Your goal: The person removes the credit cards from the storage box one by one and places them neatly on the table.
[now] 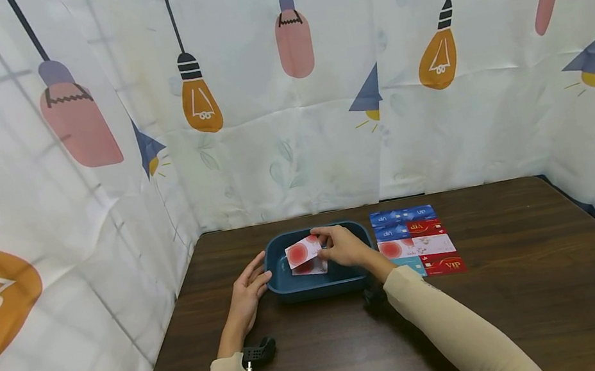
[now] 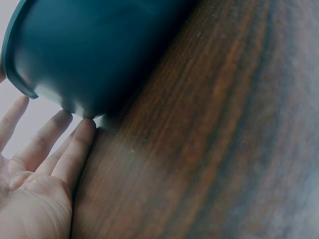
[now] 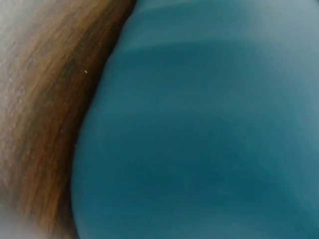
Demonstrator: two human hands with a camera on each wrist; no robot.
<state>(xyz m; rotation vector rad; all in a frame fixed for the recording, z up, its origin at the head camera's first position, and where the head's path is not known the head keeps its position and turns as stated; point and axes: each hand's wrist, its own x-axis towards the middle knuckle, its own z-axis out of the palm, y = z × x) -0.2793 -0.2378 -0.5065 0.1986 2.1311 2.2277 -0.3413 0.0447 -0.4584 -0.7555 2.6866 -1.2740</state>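
Observation:
In the head view a blue-green plastic basin (image 1: pixel 320 293) sits on the brown table. My right hand (image 1: pixel 347 246) reaches over its right side and pinches a white card with a red round print (image 1: pixel 302 252) between thumb and fingers. Below it, a similar white card (image 1: pixel 315 266) shows inside the basin, partly covered by the held one. At the basin's left end is my left hand (image 1: pixel 246 296), its fingers extended and fingertips against the wall. The left wrist view shows these fingertips (image 2: pixel 85 127) at the basin's underside edge; the right wrist view is filled by the basin wall (image 3: pixel 189 124).
Right of the basin, several cards lie in rows: blue cards (image 1: pixel 388 218), a red VIP card (image 1: pixel 444 263), a white floral card (image 1: pixel 434 244) and a light blue card (image 1: pixel 412 263). A white curtain with lamp prints (image 1: pixel 281 155) stands behind the wooden table (image 1: pixel 523 279).

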